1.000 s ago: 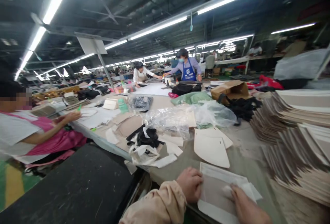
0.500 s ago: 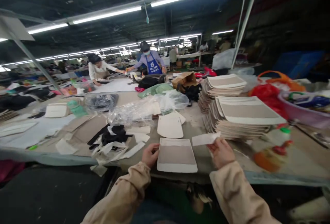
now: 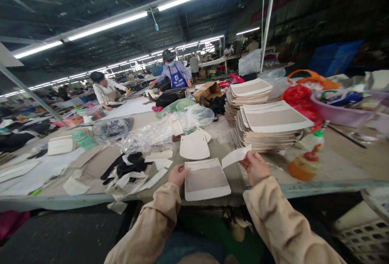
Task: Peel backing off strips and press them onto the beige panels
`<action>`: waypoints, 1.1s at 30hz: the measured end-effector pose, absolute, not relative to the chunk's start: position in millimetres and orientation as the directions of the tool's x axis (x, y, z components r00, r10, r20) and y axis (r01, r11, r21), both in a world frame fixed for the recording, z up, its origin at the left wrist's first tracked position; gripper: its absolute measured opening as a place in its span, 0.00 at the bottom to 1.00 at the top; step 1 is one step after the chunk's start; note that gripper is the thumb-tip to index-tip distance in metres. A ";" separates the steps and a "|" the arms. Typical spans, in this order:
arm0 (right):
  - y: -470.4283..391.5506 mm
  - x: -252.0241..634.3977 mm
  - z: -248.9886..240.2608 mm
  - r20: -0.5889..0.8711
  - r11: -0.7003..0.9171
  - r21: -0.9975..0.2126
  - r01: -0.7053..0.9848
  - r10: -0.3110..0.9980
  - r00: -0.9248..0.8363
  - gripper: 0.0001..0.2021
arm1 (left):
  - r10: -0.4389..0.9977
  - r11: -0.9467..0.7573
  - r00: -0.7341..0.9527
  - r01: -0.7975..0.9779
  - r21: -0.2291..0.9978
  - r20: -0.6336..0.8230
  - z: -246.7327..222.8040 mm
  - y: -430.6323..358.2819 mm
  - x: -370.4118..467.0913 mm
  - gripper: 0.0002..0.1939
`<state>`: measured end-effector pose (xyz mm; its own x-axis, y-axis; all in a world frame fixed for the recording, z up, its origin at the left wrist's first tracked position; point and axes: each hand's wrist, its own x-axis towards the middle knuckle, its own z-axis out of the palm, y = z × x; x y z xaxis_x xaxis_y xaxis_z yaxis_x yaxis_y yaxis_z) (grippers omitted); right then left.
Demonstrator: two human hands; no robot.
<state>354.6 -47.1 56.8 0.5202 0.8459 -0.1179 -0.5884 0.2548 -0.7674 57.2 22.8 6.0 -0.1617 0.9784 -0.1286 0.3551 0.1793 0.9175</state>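
Observation:
A beige panel with white bands along its top and bottom point(image 3: 207, 179) lies flat near the table's front edge. My left hand point(image 3: 178, 174) grips its left edge, thumb on top. To the right, my right hand point(image 3: 255, 167) pinches a white strip point(image 3: 234, 156), which hangs over toward the panel's upper right corner. Just behind the panel lies a white rounded piece point(image 3: 194, 146). A tall stack of similar banded panels point(image 3: 273, 118) stands behind my right hand.
Black and white scraps point(image 3: 129, 168) lie left of my left hand. An orange glue bottle point(image 3: 305, 164) stands at the right, before a purple basin point(image 3: 340, 110). Clear plastic bags point(image 3: 152, 132) lie farther back. Two people work across the table.
The camera view has turned, shifting most of the scene left. The strip in my right hand is now tilted and closer to the panel. My left thumb has moved onto the panel's top.

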 end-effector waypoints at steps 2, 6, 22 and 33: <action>-48.5 354.4 58.0 -0.117 0.257 -0.766 -0.589 0.845 0.521 0.18 | 0.977 0.187 -0.163 0.339 0.922 -0.138 9.6 25.2 62.0 0.20; -54.3 357.8 63.7 -0.156 0.184 -0.727 -0.662 0.894 0.420 0.13 | 0.979 0.190 -0.114 0.215 0.958 -0.168 18.2 18.3 71.0 0.17; -75.0 301.3 71.8 0.007 -0.180 -0.581 -0.794 0.974 -0.226 0.16 | 0.999 0.031 -0.005 -0.325 0.945 -0.034 80.6 -57.0 138.0 0.14; -61.4 364.4 57.2 -0.278 0.163 -0.451 -0.878 0.909 0.311 0.05 | 0.994 0.047 -0.069 -0.386 0.921 -0.080 97.0 -53.2 125.3 0.18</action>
